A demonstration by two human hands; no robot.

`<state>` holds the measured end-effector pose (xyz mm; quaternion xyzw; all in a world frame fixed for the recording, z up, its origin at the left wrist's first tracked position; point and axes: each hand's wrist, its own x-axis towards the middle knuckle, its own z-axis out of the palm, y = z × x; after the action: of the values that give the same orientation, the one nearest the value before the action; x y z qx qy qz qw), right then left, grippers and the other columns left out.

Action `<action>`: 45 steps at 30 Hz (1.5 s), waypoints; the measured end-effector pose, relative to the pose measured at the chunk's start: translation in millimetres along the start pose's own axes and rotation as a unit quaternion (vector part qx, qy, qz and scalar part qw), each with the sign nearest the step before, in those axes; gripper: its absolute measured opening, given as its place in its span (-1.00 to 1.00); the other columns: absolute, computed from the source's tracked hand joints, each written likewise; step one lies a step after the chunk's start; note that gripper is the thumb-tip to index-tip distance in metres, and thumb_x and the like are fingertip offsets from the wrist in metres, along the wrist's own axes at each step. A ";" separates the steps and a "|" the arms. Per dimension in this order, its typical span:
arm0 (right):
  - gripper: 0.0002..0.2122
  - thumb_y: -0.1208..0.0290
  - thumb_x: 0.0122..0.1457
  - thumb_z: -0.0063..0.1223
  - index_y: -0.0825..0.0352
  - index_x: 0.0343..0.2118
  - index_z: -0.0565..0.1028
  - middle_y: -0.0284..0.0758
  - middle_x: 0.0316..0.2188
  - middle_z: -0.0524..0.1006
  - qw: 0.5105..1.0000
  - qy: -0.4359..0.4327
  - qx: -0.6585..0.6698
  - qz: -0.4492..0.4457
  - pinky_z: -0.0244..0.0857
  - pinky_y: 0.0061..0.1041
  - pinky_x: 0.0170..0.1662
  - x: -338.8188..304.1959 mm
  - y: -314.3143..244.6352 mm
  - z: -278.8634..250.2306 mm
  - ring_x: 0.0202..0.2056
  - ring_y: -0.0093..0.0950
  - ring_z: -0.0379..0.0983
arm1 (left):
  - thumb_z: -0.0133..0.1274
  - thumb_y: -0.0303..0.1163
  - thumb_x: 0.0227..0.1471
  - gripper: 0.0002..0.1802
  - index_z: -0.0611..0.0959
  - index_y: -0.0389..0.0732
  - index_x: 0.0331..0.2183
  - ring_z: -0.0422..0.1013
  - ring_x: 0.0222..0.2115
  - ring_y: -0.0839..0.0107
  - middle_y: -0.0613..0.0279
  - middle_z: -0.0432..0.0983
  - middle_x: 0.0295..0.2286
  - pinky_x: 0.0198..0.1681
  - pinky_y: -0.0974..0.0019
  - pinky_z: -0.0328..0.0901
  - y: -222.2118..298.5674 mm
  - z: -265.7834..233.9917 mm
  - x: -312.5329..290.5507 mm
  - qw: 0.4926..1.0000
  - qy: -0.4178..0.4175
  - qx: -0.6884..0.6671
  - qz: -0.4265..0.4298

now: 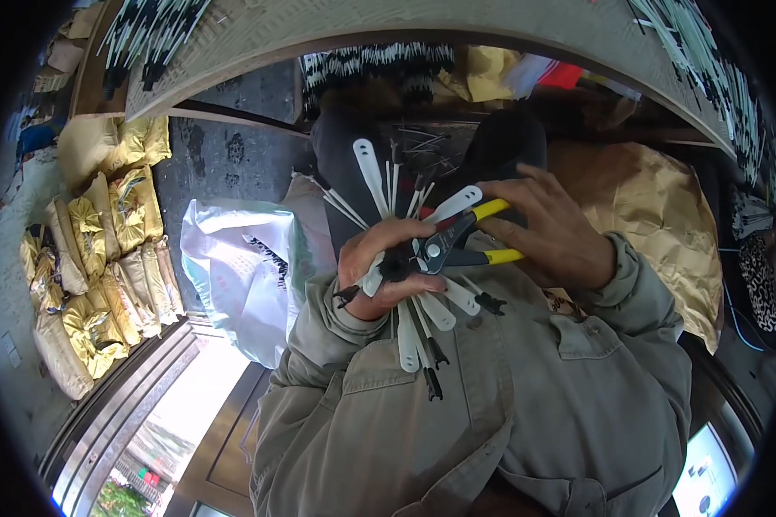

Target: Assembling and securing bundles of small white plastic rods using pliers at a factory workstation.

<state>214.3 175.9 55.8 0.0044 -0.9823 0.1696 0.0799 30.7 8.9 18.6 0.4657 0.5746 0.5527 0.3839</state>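
My left hand [362, 248] is closed around the middle of a hub-like bunch of white flat strips and thin rods [370, 177]. The strips have small holes near their rounded ends. They fan out in all directions, and some rods end in black forked tips. Wire-cutting pliers [436, 250] with black-and-yellow handles lie against the dark centre of the bunch. My right hand [560, 226] grips the pliers, its fingers around the spread handles. Whether the jaws have anything between them is hidden by my left fingers.
A curved board-topped table [526, 24] crosses the far side, with bundles of black-and-white rods [698, 65] at its ends. Gold and brown wrapped packs [103, 258] stack at the left. A white plastic bag [241, 267] and large brown paper [651, 215] flank me.
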 end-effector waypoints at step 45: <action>-0.76 0.46 -0.21 0.11 0.29 -0.38 0.46 -0.15 -0.20 0.39 0.998 0.033 0.020 -0.058 0.31 -0.43 -0.37 9.0 13.4 26.1 -0.37 -0.31 0.40 | 0.36 -0.31 -0.43 -0.44 0.55 -0.28 -0.28 0.47 -0.45 0.36 0.10 0.51 -0.43 -0.38 0.43 0.31 -1.8 -10.5 -6.3 0.995 0.018 0.018 0.098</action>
<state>200.9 180.0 28.5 0.0575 -0.9735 0.1844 0.1221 22.2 0.1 17.3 0.5165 0.5434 0.5851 0.3090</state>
